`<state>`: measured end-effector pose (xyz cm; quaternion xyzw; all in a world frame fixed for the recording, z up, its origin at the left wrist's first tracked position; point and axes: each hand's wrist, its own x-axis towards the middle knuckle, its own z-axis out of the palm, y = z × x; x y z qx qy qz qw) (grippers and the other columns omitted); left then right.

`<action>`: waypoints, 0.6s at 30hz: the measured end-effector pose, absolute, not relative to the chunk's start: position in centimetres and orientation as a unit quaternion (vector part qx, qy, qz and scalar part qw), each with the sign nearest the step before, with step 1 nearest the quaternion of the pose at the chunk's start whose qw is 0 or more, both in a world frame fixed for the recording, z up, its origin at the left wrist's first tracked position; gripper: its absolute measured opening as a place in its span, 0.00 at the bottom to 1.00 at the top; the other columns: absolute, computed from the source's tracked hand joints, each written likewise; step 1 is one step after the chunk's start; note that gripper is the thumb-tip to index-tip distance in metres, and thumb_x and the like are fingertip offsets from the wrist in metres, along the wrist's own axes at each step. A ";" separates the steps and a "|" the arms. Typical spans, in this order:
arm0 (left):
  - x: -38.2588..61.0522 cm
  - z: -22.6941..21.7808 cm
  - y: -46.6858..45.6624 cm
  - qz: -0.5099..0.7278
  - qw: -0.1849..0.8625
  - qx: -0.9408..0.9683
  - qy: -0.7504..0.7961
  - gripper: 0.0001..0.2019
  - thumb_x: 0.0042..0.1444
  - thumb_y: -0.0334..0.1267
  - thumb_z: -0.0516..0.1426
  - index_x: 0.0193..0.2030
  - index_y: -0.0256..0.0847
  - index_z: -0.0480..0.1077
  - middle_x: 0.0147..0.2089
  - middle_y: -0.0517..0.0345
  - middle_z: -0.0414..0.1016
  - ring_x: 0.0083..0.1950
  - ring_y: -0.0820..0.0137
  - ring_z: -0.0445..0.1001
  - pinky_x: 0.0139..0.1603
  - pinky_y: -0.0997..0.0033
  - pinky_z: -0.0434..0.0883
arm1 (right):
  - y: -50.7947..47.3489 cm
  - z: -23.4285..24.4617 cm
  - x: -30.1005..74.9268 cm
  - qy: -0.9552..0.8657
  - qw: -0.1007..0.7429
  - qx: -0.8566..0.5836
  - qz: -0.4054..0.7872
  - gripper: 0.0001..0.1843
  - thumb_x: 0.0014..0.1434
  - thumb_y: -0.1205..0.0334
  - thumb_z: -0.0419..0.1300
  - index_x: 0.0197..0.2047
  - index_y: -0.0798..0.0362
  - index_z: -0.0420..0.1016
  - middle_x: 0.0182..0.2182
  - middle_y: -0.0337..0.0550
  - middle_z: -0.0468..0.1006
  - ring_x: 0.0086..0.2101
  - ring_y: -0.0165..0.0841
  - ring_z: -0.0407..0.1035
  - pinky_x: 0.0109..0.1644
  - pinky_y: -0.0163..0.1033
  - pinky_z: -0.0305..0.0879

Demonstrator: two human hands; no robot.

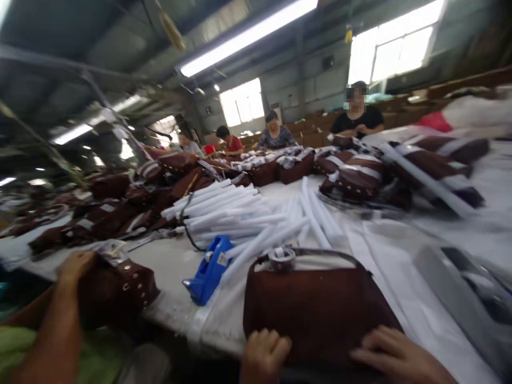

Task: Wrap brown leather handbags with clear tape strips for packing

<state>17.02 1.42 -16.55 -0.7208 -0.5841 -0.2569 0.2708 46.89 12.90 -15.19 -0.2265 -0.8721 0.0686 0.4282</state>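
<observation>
A dark brown handbag (316, 314) is in front of me at the table's front edge, its broad side facing me. My left hand (266, 352) has its fingers curled over the bag's lower left edge. At the lower right corner, my right hand (394, 352) grips the bag with its fingers pointing left across it. The bag's strap (326, 252) arches over its top. A roll of tape or wrapped ring (282, 258) rests by the left end of the strap. The bag's underside is hidden from view.
Left of the bag stands a blue tape dispenser (210, 269), with a pile of white foam tubes (236, 213) behind it. A grey dispenser-like device (468, 298) is at right. A co-worker's hand (76, 266) holds another brown bag (116, 288). More bags (354, 173) and several people are farther back.
</observation>
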 end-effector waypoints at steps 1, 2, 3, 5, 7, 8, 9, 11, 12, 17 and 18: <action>18.4 -17.7 0.7 -0.262 0.246 -0.727 -0.585 0.14 0.68 0.31 0.48 0.41 0.48 0.74 0.28 0.58 0.70 0.27 0.71 0.69 0.28 0.68 0.65 | 11.7 -14.2 47.7 -0.894 0.382 -0.213 0.091 0.16 0.64 0.54 0.57 0.52 0.41 0.80 0.33 0.41 0.82 0.31 0.36 0.77 0.34 0.38 0.78; 19.4 -18.4 0.1 -0.265 0.228 -0.728 -0.589 0.15 0.66 0.28 0.47 0.40 0.47 0.74 0.25 0.59 0.69 0.26 0.70 0.68 0.27 0.66 0.62 | 11.0 -13.2 47.9 -0.909 0.347 -0.203 0.108 0.18 0.65 0.57 0.58 0.56 0.41 0.78 0.36 0.41 0.83 0.33 0.36 0.78 0.36 0.38 0.78; 20.0 -18.7 -0.3 -0.261 0.213 -0.732 -0.592 0.15 0.65 0.26 0.47 0.40 0.45 0.73 0.25 0.59 0.68 0.26 0.69 0.67 0.28 0.65 0.60 | 10.8 -12.3 47.5 -0.917 0.327 -0.198 0.113 0.20 0.65 0.61 0.59 0.59 0.42 0.75 0.38 0.41 0.84 0.35 0.35 0.78 0.40 0.39 0.78; 20.2 -19.0 -0.6 -0.254 0.194 -0.738 -0.594 0.14 0.65 0.26 0.48 0.42 0.44 0.72 0.26 0.60 0.70 0.28 0.68 0.67 0.30 0.64 0.58 | 11.2 -11.6 45.7 -0.924 0.320 -0.192 0.079 0.23 0.66 0.66 0.57 0.64 0.44 0.70 0.45 0.41 0.83 0.42 0.35 0.77 0.51 0.42 0.74; 19.8 -19.1 -0.4 -0.251 0.188 -0.743 -0.591 0.12 0.65 0.26 0.49 0.42 0.44 0.72 0.26 0.61 0.70 0.28 0.68 0.66 0.31 0.64 0.57 | 11.9 -12.4 43.6 -0.945 0.287 -0.157 0.023 0.26 0.67 0.64 0.57 0.67 0.45 0.65 0.57 0.43 0.77 0.56 0.39 0.71 0.65 0.52 0.63; 19.7 -19.2 -0.4 -0.249 0.188 -0.744 -0.590 0.12 0.65 0.26 0.49 0.42 0.44 0.72 0.26 0.61 0.70 0.28 0.68 0.66 0.31 0.64 0.56 | 12.2 -13.2 42.7 -0.953 0.265 -0.147 -0.002 0.28 0.68 0.62 0.58 0.69 0.46 0.62 0.62 0.45 0.71 0.61 0.42 0.65 0.68 0.56 0.57; 19.6 -19.3 -0.4 -0.248 0.188 -0.745 -0.590 0.11 0.65 0.26 0.50 0.42 0.44 0.72 0.26 0.61 0.70 0.28 0.68 0.66 0.31 0.64 0.56 | 12.4 -14.2 42.0 -0.959 0.246 -0.142 -0.023 0.30 0.67 0.59 0.59 0.70 0.46 0.59 0.67 0.46 0.65 0.65 0.45 0.59 0.70 0.59 0.53; 19.7 -19.3 -0.6 -0.249 0.182 -0.744 -0.593 0.11 0.62 0.25 0.52 0.42 0.44 0.72 0.27 0.62 0.70 0.29 0.68 0.66 0.31 0.63 0.57 | 12.6 -16.1 41.3 -0.962 0.224 -0.150 -0.050 0.33 0.67 0.56 0.59 0.72 0.45 0.54 0.71 0.48 0.55 0.69 0.48 0.50 0.70 0.61 0.50; 19.8 -19.0 -0.8 -0.251 0.169 -0.740 -0.600 0.12 0.60 0.24 0.53 0.43 0.44 0.72 0.28 0.62 0.71 0.29 0.67 0.67 0.31 0.63 0.58 | 12.6 -17.0 41.2 -0.961 0.219 -0.156 -0.057 0.35 0.67 0.55 0.59 0.73 0.44 0.53 0.72 0.48 0.51 0.70 0.49 0.48 0.70 0.61 0.49; 20.8 -14.4 -1.4 -0.232 -0.041 -0.731 -0.641 0.11 0.52 0.30 0.58 0.41 0.46 0.73 0.36 0.60 0.76 0.37 0.65 0.73 0.36 0.63 0.66 | 12.6 -18.2 41.7 -0.962 0.208 -0.168 -0.061 0.36 0.67 0.56 0.58 0.74 0.43 0.50 0.73 0.47 0.47 0.71 0.50 0.43 0.71 0.61 0.46; 20.9 -13.3 -1.0 -0.240 -0.063 -0.734 -0.633 0.10 0.54 0.32 0.58 0.43 0.46 0.73 0.39 0.60 0.78 0.39 0.66 0.74 0.39 0.64 0.68 | 12.7 -18.2 41.7 -0.962 0.205 -0.168 -0.059 0.36 0.67 0.56 0.59 0.74 0.44 0.49 0.73 0.48 0.47 0.71 0.50 0.43 0.71 0.61 0.46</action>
